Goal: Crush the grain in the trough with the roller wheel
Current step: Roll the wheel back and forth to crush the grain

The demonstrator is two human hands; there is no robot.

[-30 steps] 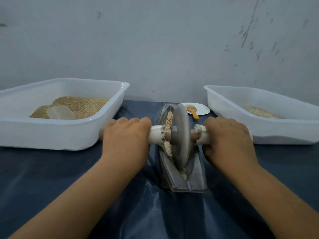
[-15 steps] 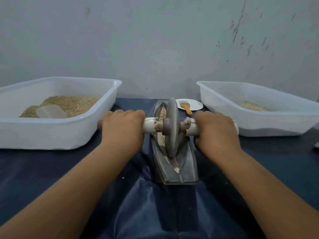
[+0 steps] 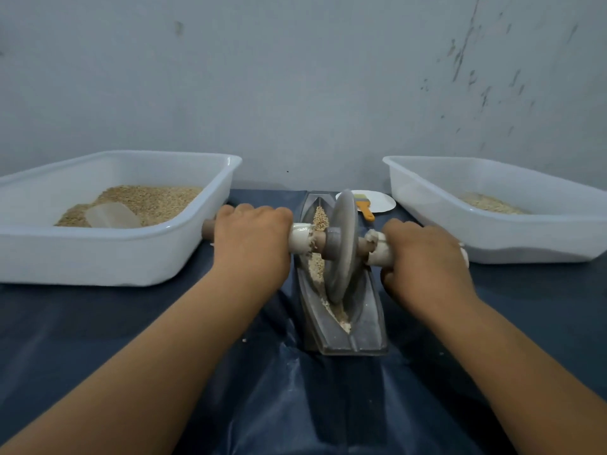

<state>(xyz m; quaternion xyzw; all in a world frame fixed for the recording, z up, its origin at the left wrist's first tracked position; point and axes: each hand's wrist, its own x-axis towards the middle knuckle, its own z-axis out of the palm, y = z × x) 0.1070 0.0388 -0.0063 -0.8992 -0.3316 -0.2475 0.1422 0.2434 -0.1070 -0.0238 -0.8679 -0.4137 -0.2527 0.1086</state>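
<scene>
- Worktop [image 3: 98, 323]: dark blue sheet, creased and glossy.
- Two white plastic tubs; left tub [image 3: 138, 251] holds tan grain and a translucent scoop [image 3: 111, 216].
- Trough [image 3: 371, 310]: grey, boat-shaped, V-grooved, centre of the worktop; pale grain [image 3: 317, 267] lies along the groove.
- Roller wheel [image 3: 341, 247]: grey stone disc, upright in the groove.
- Left hand [image 3: 253, 244], right hand [image 3: 423, 261]: each grip closed round a white-wrapped axle end.

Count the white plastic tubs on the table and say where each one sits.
2. One white tub sits left of the trough, holding grain and a clear scoop. The other tub sits right of the trough with a thinner layer of grain. No others are visible.
</scene>
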